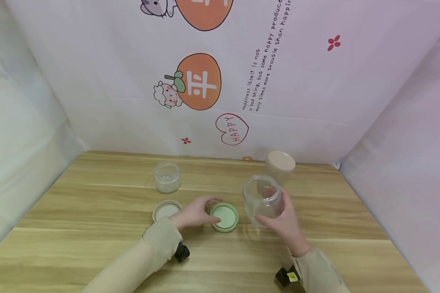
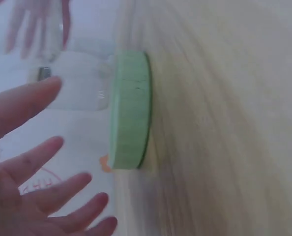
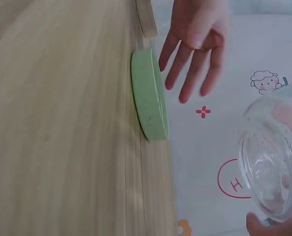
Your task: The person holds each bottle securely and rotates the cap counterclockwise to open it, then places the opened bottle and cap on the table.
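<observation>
My right hand (image 1: 287,224) grips a clear jar (image 1: 261,205) by its side, fingers and thumb around it. In the right wrist view the jar (image 3: 271,162) is lifted off the table, with its round base or mouth turned toward the camera; I cannot tell which. A green round lid (image 1: 224,217) lies on the table, inner side up, between the hands. My left hand (image 1: 196,212) hovers beside this lid with spread, slightly bent fingers. The left wrist view shows a gap between the fingers (image 2: 77,189) and the lid (image 2: 131,110).
Behind the right hand stands a clear jar with a beige lid (image 1: 281,161). A small clear jar (image 1: 167,178) stands at back left. Partly behind the left wrist lies a pale lid (image 1: 166,210). A printed cloth (image 1: 132,118) hangs along the table's back edge.
</observation>
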The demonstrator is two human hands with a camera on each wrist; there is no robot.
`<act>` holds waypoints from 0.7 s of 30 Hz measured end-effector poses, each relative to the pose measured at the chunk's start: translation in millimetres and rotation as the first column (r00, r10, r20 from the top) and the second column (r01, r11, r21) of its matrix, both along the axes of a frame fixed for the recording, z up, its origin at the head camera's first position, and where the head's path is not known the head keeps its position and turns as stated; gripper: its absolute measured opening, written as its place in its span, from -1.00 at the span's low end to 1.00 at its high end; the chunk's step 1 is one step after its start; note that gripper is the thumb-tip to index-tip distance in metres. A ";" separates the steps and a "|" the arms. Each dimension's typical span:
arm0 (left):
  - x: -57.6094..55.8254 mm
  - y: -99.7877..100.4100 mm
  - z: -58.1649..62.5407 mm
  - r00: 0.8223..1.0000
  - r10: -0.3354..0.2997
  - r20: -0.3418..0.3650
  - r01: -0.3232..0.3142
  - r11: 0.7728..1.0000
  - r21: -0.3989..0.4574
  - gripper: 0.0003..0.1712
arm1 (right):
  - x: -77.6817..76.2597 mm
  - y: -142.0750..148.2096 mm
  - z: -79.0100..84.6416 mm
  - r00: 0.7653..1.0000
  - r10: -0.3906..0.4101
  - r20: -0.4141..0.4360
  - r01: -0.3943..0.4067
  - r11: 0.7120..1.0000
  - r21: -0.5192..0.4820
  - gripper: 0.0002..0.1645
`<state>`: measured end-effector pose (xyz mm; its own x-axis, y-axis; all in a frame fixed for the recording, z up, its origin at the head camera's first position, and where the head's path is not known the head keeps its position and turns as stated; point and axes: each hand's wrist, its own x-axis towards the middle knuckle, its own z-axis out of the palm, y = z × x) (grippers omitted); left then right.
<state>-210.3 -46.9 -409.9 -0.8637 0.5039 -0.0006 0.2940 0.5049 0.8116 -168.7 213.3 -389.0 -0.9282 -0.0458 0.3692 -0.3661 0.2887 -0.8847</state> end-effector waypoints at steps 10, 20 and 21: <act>19.6 -30.0 6.8 0.955 0.262 0.142 -0.292 0.918 0.269 -0.42 | -37.1 -29.2 9.9 0.966 -0.065 0.249 0.070 0.997 -0.013 0.02; 34.4 -42.0 7.3 0.960 0.257 0.115 -0.280 0.913 0.296 -0.48 | -79.5 -78.3 6.0 0.963 -0.014 0.269 0.024 0.999 -0.032 0.08; 35.0 -43.1 6.9 0.958 0.261 0.121 -0.286 0.912 0.294 -0.48 | -82.5 -82.1 4.3 0.962 -0.004 0.273 0.016 0.999 -0.042 0.09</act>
<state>-175.3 -90.1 -403.0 -0.9712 0.2343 0.0432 0.1103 0.2812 0.9533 -251.2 131.2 -384.7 -0.9943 -0.0251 0.1033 -0.1063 0.2500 -0.9624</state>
